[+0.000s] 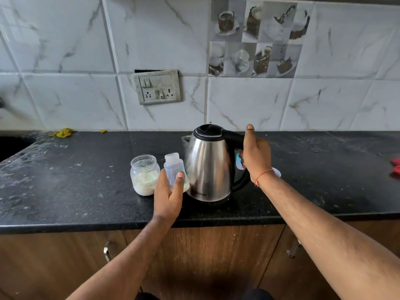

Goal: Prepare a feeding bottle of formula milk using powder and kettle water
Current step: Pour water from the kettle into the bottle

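Left hand: your left hand (167,197) holds the feeding bottle (175,172) from below, fingers curled round its lower body, thumb pressed flat on the front.
Bottle: long axis near upright, leaning a little left; open neck points up and away from you, with no cap on. White powder lies at its bottom, just beside your thumb tip.
Right hand: your right hand (255,153) grips the black handle of the kettle (208,163), fingers wrapped round it, thumb sticking straight up.
Kettle: stands upright on the black counter (75,191), lid closed, spout pointing left, away from your right fingers; its steel side almost touches the bottle.
Jar: the open powder jar (144,175) sits just left of your left fingers, mouth up.
Behind the kettle: a bluish-white piece (238,162) shows by your right knuckles; I cannot tell what it is.
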